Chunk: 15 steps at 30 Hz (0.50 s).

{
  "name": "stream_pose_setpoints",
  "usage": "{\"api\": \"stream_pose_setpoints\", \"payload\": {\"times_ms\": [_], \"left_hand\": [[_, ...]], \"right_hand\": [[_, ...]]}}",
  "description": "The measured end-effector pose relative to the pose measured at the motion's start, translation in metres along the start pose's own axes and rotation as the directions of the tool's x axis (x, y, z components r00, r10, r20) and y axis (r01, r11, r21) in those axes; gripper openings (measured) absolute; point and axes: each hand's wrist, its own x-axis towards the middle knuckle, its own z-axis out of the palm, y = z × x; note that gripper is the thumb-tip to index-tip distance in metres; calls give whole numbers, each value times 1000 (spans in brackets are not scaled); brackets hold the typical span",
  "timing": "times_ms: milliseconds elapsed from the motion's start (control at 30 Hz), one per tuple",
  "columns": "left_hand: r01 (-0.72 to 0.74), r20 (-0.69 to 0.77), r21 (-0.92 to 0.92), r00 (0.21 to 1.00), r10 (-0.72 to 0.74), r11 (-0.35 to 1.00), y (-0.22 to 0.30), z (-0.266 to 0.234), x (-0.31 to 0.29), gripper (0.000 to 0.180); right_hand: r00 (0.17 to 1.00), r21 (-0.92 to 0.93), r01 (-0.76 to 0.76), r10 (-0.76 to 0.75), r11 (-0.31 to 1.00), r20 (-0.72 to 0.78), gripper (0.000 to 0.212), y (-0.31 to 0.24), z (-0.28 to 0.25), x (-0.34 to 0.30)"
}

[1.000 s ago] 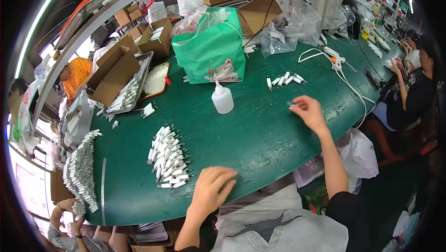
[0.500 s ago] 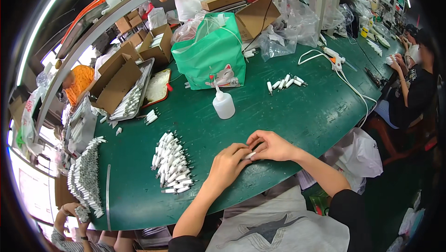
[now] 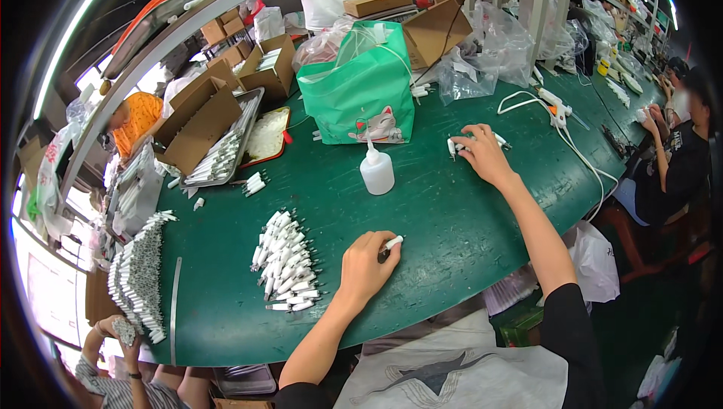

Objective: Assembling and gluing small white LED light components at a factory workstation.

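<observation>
Left hand (image 3: 365, 267) pinching white cylinder (image 3: 395, 242), right hand (image 3: 486, 157) outstretched farther forward

On the worktop (image 3: 444, 236), the bottle (image 3: 377, 173) stands around the middle, the bag (image 3: 354, 100) just behind it. The pile of tubes (image 3: 286, 262) lies left of the bottle and nearer; farther left come the strip (image 3: 175, 311), then the stack of tubes (image 3: 139, 277). The tray (image 3: 257, 102) sits far left. The left hand (image 3: 367, 266), with one tube (image 3: 394, 242) in it, is right of the pile; the right hand (image 3: 482, 154) is over a few loose tubes (image 3: 502, 140), right of the bottle. Beyond, far right, lies the glue gun (image 3: 554, 100).
</observation>
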Motion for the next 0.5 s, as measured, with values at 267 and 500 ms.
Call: {"api": "stream_pose_setpoints", "payload": {"times_ms": [267,500], "left_hand": [[147,-41,-291,985,-166,945,-5,3,5,12],[114,-98,-322,983,-153,940,-11,9,4,17]], "right_hand": [[984,-219,88,-50,972,173,24,-8,13,7],[971,93,47,-67,995,230,17,-32,-3,5]]}}
